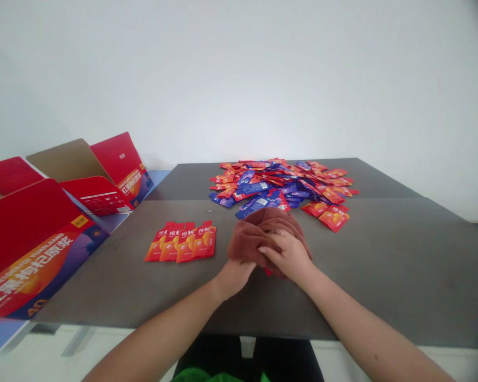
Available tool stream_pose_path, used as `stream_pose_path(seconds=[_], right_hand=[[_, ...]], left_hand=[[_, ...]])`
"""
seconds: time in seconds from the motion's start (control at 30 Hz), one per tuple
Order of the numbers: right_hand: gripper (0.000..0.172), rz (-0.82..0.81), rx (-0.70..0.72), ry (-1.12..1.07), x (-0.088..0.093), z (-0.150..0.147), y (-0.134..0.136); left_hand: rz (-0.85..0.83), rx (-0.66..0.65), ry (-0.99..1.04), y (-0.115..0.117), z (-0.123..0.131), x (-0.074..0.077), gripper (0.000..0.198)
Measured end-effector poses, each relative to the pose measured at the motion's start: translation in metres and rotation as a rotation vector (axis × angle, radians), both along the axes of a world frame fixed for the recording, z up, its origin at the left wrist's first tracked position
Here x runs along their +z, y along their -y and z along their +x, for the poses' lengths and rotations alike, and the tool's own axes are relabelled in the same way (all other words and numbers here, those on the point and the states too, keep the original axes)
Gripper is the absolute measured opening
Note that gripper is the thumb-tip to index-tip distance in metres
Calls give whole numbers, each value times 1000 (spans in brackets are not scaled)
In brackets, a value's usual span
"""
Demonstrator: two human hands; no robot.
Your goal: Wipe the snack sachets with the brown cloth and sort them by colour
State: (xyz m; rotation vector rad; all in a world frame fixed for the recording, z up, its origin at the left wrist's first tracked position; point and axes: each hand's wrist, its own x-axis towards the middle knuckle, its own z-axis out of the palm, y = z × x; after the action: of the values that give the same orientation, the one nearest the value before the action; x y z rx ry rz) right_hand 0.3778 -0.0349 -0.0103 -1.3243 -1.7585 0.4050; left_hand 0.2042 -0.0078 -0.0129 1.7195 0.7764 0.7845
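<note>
Cloth (245, 241) in my left hand (235, 275) and right hand (287, 254): soft-looking fabric, matt, creased. Sachet row (186, 245) to my left: thin plastic-looking film, smooth, slightly glossy. Far sachet heap (253, 188): same film, light sheen. Tabletop (374, 265) beneath: smooth, dull. Left cartons (27, 239): printed cardboard, smooth outside; inner board plain, matt. Far wall (239, 79): smooth, matt.

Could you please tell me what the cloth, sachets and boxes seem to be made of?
Cloth: soft, matte textile, perhaps microfibre, judging by its loose folds.
Sachets: probably smooth plastic or foil film, as they look thin and flat.
Boxes: likely cardboard with a smooth printed face; one flap shows plain brown.
</note>
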Motion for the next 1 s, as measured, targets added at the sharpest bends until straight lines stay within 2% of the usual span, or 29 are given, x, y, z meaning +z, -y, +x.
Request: stream_pose_path(seconds=[0.1, 0.17, 0.2, 0.27, 0.33, 0.37, 0.4, 0.5, 0.57, 0.67, 0.73, 0.83, 0.9, 1.0], right_hand=[[29, 54, -288, 21, 3, 15, -6], [31, 158, -379, -17, 6, 22, -4], [31, 217, -366, -38, 7, 22, 0], [32, 290, -201, -27, 8, 15, 7], [33, 271, 37, 66, 7, 5, 13], [33, 245, 103, 121, 6, 1, 14], [32, 217, 107, 171, 5, -1, 13], [31, 164, -144, 229, 2, 1, 5], [34, 133, -292, 164, 2, 7, -1], [38, 93, -350, -35, 5, 12, -5], [38, 90, -332, -112, 8, 10, -4], [38, 77, -296, -119, 9, 5, -2], [40, 53, -302, -120, 7, 3, -3], [42, 40, -317, -128, 5, 4, -4]], left_hand=[[-132, -84, 36, 13, -3, 3, 25], [-223, -93, 118, 20, -3, 4, 25], [-252, -77, 164, 22, -2, 5, 25], [-267, -18, 229, 24, -1, 5, 28], [-237, 55, 235, 27, -2, 4, 28], [-227, 81, 223, 29, -4, 3, 27], [-229, 93, 206, 32, -7, 1, 25], [-304, 83, 204, 43, -28, -5, 25], [-352, 140, 273, 45, -47, -7, 29], [-339, 379, 383, 31, -76, -6, 35], [-262, 486, 358, 11, -93, -3, 33], [-93, 548, 128, -18, -115, 4, 33], [51, 558, -236, -30, -128, 10, 35], [245, 535, -861, -37, -140, 22, 41]])
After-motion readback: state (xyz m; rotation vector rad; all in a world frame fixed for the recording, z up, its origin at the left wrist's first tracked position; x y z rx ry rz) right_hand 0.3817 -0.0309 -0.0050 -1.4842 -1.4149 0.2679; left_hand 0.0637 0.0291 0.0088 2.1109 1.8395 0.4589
